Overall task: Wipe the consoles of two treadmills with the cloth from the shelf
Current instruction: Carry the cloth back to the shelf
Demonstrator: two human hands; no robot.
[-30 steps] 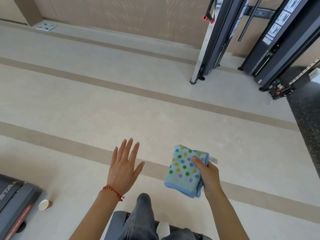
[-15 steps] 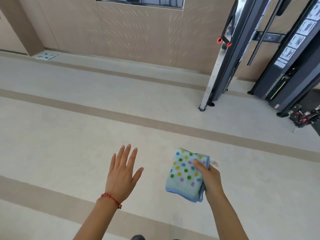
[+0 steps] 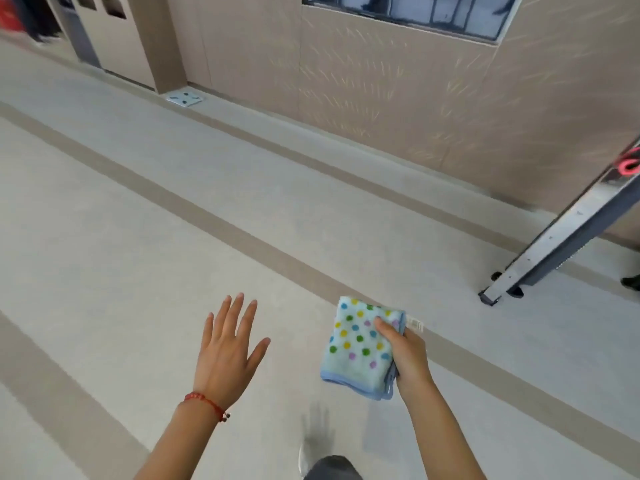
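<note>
1. Out on the open gym floor [image 3: 138, 237], between its tan stripes, you carried the folded polka-dot cloth [image 3: 358, 348] in your right hand [image 3: 408, 355]. The thumb lay across the top face and the other fingers were curled underneath, so the grip was firmly closed on the cloth's right edge, with a small white label [image 3: 415, 323] poking out past your knuckles.

2. Your left hand [image 3: 227, 355] was empty. Its fingers were spread flat and apart, palm down over the floor, touching nothing; a red string bracelet [image 3: 204, 401] sat on that wrist.

3. As for progress, the cloth was already in your hand and not on any shelf, so I judged the fetching step done.

4. No treadmill or console appeared in view. What showed was the beige wall [image 3: 381, 109], a window [image 3: 415, 12] at its top edge, a small white floor plate [image 3: 185, 98] by the wall's foot, and the slanted metal leg of a black weight machine [image 3: 561, 237] at the right edge.

5. Whether either console had been wiped could not be told from this view. The cloth looked neatly folded and dry, which hinted, no more, that wiping might not have begun.

6. Your shoe [image 3: 304, 459] and trouser leg [image 3: 332, 469] showed blurred at the bottom edge, so you seemed to be mid-stride, probably walking between stations.

7. Left to do, by my reckoning: reach a treadmill, wipe its console, then the second one.
</note>
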